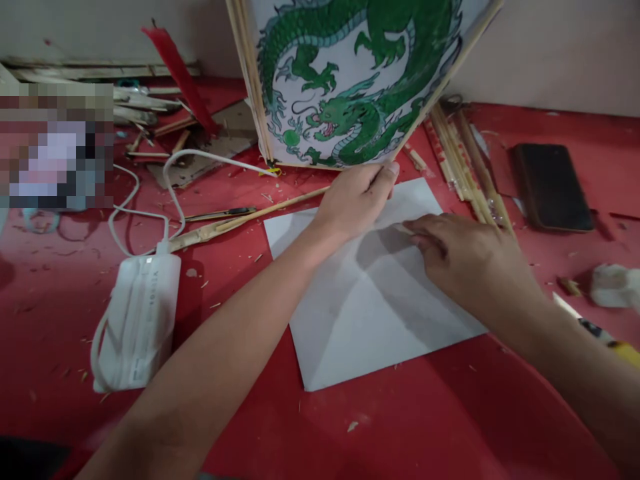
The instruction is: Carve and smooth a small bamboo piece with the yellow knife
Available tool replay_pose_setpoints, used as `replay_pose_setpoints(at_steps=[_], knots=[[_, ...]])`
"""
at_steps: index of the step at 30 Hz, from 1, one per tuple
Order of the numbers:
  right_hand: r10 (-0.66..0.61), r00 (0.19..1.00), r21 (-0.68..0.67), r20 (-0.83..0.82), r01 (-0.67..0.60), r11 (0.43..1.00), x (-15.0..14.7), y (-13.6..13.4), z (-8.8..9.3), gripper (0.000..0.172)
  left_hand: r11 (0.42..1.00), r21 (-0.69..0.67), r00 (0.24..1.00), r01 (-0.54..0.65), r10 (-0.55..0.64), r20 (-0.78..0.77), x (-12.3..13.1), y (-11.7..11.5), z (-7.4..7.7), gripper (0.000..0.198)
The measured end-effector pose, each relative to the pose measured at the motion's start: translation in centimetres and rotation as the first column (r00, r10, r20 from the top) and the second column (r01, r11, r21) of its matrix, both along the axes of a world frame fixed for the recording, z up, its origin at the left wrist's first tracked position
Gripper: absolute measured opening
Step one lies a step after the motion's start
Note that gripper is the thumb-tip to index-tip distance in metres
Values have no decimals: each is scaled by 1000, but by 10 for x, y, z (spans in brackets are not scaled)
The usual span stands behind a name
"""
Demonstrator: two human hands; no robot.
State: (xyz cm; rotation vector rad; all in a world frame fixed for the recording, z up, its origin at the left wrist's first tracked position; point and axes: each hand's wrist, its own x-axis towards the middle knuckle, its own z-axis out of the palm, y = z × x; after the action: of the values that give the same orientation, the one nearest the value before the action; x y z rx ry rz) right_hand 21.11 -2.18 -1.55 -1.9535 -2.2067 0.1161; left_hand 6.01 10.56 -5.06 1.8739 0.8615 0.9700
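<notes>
A dragon picture (345, 117) in green on white, edged with thin wooden sticks, stands tilted at the back. My left hand (357, 200) is closed at its lower edge, thumb up near the bottom corner. Below lies a sheet of white paper (345, 327), flat and crossed by shadows. Over the sheet's upper right part is my right hand (460, 257), its fingers pinched together close to the paper. A small pale bit shows at those fingertips, too unclear to name. A long thin bamboo strip (280, 203) runs beneath my left hand's side.
On the left lie a white power bank (145, 320) with a cable (173, 160) and a red candle (180, 80). Bundled sticks (463, 160), a dark phone (553, 187) and a knife with a yellow handle (623, 350) are on the right. Scraps litter the red table (240, 413).
</notes>
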Motion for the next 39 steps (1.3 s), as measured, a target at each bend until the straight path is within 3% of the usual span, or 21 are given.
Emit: replay_pose_setpoints(at_steps=[5,7,9,11,13,16,20,29,32,36,39], knots=[[-18,994,-4,109,18,1000,15,8,2,30,999,-11,999,-30,31,42,1,0,-2,47],[-68,998,-9,-11,68,998,14,7,3,27,999,-21,997,-45,47,59,2,0,-2,47],[-149,951,-31,-272,146,989,13,9,5,23,999,-21,996,-43,45,74,2,0,-2,47],[-204,785,-110,-585,172,979,10,15,9,25,1000,-13,996,-24,25,83,2,-1,-1,46],[-250,550,-242,-797,90,966,8,24,14,31,1000,-9,996,0,1,86,2,-2,1,44],[-364,280,-398,-888,-77,914,9,34,21,29,998,-52,990,-17,24,142,2,-4,1,44],[-474,103,-485,-874,-178,856,16,40,24,12,991,-125,970,-41,70,235,4,-7,1,47],[-538,-107,-520,-836,-159,839,25,38,23,9,992,-79,988,100,-89,126,3,-14,10,33],[-502,-82,-492,-861,-116,863,26,37,17,12,992,-86,991,94,-85,102,4,-15,9,27],[-452,-28,-450,-892,-65,891,27,36,8,29,991,-94,993,98,-91,80,5,-15,8,22],[-410,46,-411,-911,-16,912,25,36,5,33,990,-93,991,105,-97,89,6,-15,7,20]])
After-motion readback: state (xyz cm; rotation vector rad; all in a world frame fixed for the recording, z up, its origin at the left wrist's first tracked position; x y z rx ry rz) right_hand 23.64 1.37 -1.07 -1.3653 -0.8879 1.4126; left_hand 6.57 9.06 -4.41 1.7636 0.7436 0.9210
